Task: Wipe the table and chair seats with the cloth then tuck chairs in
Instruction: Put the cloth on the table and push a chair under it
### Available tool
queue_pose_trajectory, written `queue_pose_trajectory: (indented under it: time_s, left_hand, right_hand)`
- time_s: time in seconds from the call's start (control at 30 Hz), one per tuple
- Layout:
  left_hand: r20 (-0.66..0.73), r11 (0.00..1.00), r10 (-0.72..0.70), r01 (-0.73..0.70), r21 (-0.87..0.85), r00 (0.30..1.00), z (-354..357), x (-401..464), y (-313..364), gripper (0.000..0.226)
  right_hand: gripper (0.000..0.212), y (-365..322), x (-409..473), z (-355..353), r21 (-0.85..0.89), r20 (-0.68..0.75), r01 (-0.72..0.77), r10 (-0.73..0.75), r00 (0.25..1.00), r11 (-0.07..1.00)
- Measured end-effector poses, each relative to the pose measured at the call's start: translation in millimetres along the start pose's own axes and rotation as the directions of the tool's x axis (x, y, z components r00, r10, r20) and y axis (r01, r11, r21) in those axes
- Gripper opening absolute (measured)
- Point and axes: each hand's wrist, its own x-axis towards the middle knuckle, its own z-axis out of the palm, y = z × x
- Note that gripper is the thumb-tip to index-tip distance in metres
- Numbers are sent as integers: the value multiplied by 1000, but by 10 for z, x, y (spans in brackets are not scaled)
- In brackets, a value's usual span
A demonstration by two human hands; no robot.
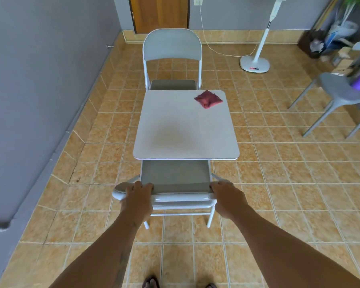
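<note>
The cloth [208, 99], red and crumpled, lay on the table [185, 129] near its far right corner, at about 1 o'clock from the table's middle. The table was small, square and pale, with a faint darker patch around its middle, and it stood on a floor [279, 173] of orange-brown tiles, with a grey wall [29, 80] at 9 o'clock. Two grey folding chairs were at the table: the far chair [172, 50] at 12 o'clock, its seat partly under the tabletop, and the near chair [175, 177] at 6 o'clock, its seat front also under the edge. The left hand [138, 197] and the right hand [227, 197] were both closed around the top of the near chair's backrest, one at each end. A third chair [339, 92], of grey plastic, stood at 3 o'clock, a white fan stand [256, 61] at 1 o'clock, and a wooden door [159, 13] at 12 o'clock.
</note>
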Motion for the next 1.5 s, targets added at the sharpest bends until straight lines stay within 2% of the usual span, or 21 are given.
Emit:
queue_pose_trajectory:
  time_s: [0.1,0.2,0.3,0.37,0.43,0.6,0.73,0.8,0.93,1.13,1.37,1.5]
  left_hand:
    - [41,998,55,-56,16,998,-39,86,9,66]
    - [66,990,119,-114,-78,991,-76,71,-147,76]
    - [-35,980,137,-141,-144,990,-164,9,-465,60]
    - [-85,981,131,-142,-129,988,-255,-4,-652,50]
    - [-60,983,151,-156,-93,987,-350,-6,-732,48]
    - [35,962,271,-271,-19,962,-348,88,-722,51]
    - [76,948,308,-313,60,948,-380,182,-918,57]
    - [97,945,309,-317,84,946,-359,191,-860,59]
    - [70,934,340,-346,90,938,-315,138,-538,50]
    - [71,942,328,-332,58,942,-301,172,-752,60]
    - [67,953,303,-303,0,951,-290,169,-710,53]
    - [102,936,331,-340,89,938,-353,176,-665,53]
  right_hand:
    - [44,-15,74,-49,-12,61,-54,55,997,998]
    - [44,-118,95,-125,-34,118,-40,44,992,999]
    - [46,-162,65,-162,61,93,29,-34,995,998]
    - [50,-121,37,-196,109,81,37,-46,996,993]
    - [50,-49,21,-239,152,72,19,-30,997,988]
    - [51,-80,14,-263,210,70,-30,16,997,977]
    - [51,-229,-41,-152,230,53,-52,40,998,972]
    - [51,-149,-60,-176,245,77,-43,25,997,969]
    - [49,10,-39,-293,258,67,-102,87,994,961]
    - [43,-113,-107,-212,274,57,-98,86,995,957]
    - [46,-131,-144,-150,332,7,-117,122,993,936]
    - [46,-152,-119,-230,297,76,-112,93,993,948]
